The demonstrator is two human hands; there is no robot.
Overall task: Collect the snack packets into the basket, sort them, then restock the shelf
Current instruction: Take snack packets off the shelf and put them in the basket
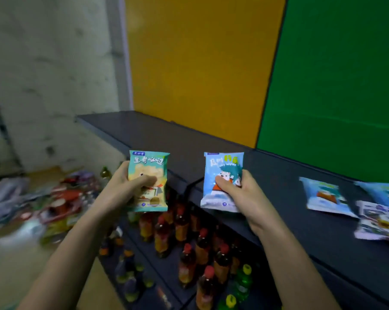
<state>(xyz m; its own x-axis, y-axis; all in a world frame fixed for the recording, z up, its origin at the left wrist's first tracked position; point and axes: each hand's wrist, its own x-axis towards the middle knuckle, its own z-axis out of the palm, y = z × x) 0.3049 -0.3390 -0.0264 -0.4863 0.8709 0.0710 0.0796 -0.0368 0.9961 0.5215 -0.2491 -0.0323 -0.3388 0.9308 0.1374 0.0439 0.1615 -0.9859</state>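
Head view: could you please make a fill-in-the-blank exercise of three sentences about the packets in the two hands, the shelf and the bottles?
1. The left hand holds a teal packet; the right hand holds a bear packet whose background is light ____.
2. The loose packets lie on the top shelf, to the ____ of the right hand.
3. The brown bottles below the hands have ____ caps.

Missing words: blue; right; red.

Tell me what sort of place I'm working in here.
Probably a small shop, or a mock-up of one: a dark shelf top carrying snack packets, with rows of drink bottles stocked beneath it.
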